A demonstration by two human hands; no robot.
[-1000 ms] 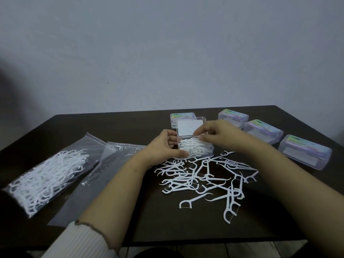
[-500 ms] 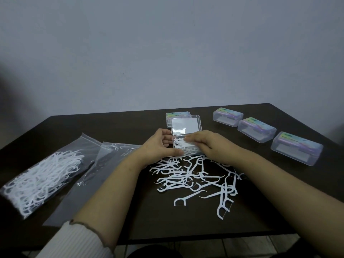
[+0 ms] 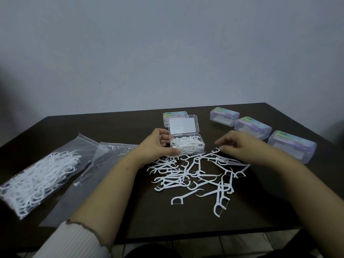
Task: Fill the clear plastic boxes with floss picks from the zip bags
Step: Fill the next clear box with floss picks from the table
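Note:
An open clear plastic box point(image 3: 193, 146) stands at the table's middle, lid raised, with white floss picks inside. My left hand point(image 3: 156, 146) grips the box's left end, thumb at its front corner. My right hand point(image 3: 236, 146) hovers to the right of the box, over the loose pile of floss picks point(image 3: 195, 175), its fingers curled down at one pick's head; whether they pinch it is unclear. A full zip bag point(image 3: 37, 179) of picks lies at the left. Beside it lies a nearly empty zip bag point(image 3: 89, 175).
Three closed clear boxes stand in a row at the right: point(image 3: 224, 116), point(image 3: 252, 127), point(image 3: 292, 146). Another closed box point(image 3: 174, 117) sits behind the open one. The dark table point(image 3: 111, 127) ends at a front edge near my body; a wall rises behind.
My right hand has left the open box and moved right and down to the loose pile. My left hand stays on the box.

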